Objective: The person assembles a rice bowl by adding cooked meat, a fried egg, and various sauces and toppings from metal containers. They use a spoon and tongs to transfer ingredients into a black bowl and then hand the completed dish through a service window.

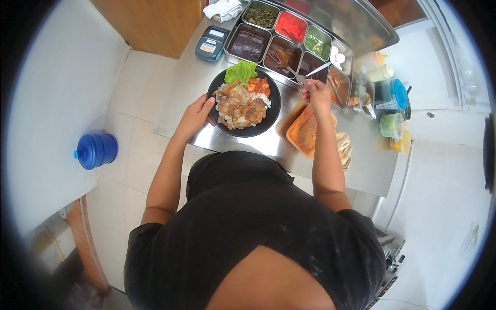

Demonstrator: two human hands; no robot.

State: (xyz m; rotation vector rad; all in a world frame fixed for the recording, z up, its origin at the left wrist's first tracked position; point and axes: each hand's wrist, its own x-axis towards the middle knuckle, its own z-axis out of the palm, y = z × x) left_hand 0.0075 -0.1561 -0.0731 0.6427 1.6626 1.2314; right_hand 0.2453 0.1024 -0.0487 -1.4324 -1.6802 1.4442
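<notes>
My left hand (196, 118) grips the left rim of a black bowl (272, 114), thumb over the edge. In the bowl are white rice, browned sliced meat (242, 109), a green lettuce leaf (241, 71) and chopped red kimchi-like pieces (259, 87). My right hand (316, 96) pinches the handle of a metal spoon (295, 74). The spoon's head rests in the dark brown sauce (274, 63) of a middle compartment in the steel topping tray (225, 51). Behind the bowl, the tray's other compartments hold chopped greens, red shreds, dark sauces and white eggs.
An orange plastic container (301, 135) sits below my right forearm, beside a crumpled pale bag (343, 150). A small printer-like device (212, 43) stands left of the tray. Tubs and a blue-lidded jug (398, 94) line the right. A blue water bottle (96, 151) is on the floor.
</notes>
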